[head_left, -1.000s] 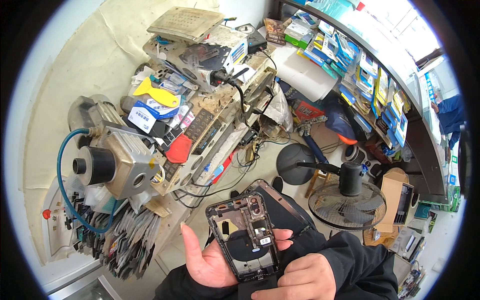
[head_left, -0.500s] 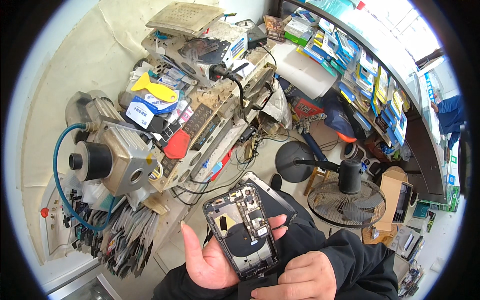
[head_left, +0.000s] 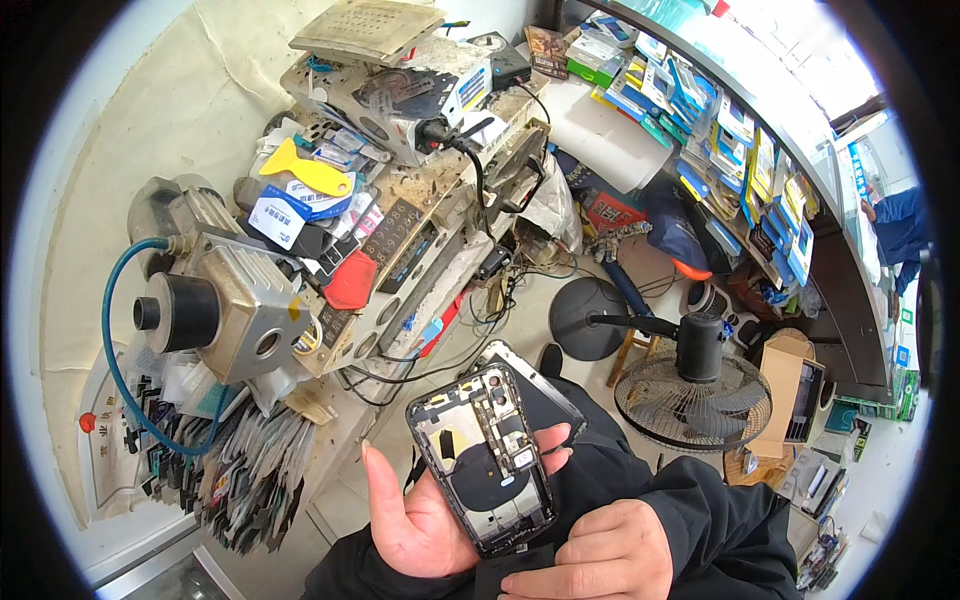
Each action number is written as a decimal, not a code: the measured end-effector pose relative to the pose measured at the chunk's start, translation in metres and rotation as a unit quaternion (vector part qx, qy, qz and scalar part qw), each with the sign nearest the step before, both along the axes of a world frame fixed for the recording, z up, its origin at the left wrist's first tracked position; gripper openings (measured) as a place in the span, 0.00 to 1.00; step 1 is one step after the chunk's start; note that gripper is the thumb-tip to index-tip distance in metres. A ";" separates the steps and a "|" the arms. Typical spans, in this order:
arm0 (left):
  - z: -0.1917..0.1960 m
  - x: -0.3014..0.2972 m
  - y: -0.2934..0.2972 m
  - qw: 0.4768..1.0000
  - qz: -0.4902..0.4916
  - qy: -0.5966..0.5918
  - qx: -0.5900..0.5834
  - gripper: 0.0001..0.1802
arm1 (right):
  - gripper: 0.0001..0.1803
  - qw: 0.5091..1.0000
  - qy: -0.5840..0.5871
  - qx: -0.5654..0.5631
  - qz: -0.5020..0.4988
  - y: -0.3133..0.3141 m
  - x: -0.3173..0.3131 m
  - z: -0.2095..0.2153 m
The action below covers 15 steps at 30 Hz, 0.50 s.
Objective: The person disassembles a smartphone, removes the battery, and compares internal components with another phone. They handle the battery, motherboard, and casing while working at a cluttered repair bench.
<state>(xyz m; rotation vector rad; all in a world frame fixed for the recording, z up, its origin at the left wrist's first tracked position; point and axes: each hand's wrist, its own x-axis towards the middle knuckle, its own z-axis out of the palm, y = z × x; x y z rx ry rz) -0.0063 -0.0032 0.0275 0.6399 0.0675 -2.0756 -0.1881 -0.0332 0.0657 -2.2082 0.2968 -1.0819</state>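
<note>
Cradling an opened phone — left grip underneath.

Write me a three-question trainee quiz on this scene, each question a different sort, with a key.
1. Which of the person's hands supports the phone?
2. True or false: the phone's insides are fully covered.
3. Which thing appears to the right of the phone in the picture?
A. the yellow scraper
B. the caged fan
C. the metal device with the black cylinder

Key:
1. The left hand.
2. False; the phone is opened up.
3. B.
</note>
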 end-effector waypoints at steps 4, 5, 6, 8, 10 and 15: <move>-0.001 -0.001 0.003 0.999 0.015 0.027 0.011 0.71 | 0.09 1.000 0.001 -0.004 -0.004 0.002 0.000 0.000; -0.003 0.000 0.005 0.999 0.022 0.046 0.014 0.71 | 0.09 1.000 0.000 -0.008 -0.004 0.001 0.000 0.000; -0.005 0.001 0.006 0.997 0.029 0.067 0.016 0.71 | 0.09 1.000 0.001 -0.009 -0.004 0.002 0.001 0.000; -0.004 0.002 0.008 0.997 0.029 0.071 0.016 0.71 | 0.09 1.000 0.005 -0.008 -0.003 0.004 0.001 0.001; -0.008 0.004 0.010 0.993 0.031 0.113 -0.016 0.72 | 0.09 1.000 0.008 -0.007 -0.003 0.006 0.003 0.002; -0.019 0.012 0.012 0.977 0.022 0.198 -0.080 0.73 | 0.09 1.000 0.006 -0.024 -0.017 0.010 0.010 0.004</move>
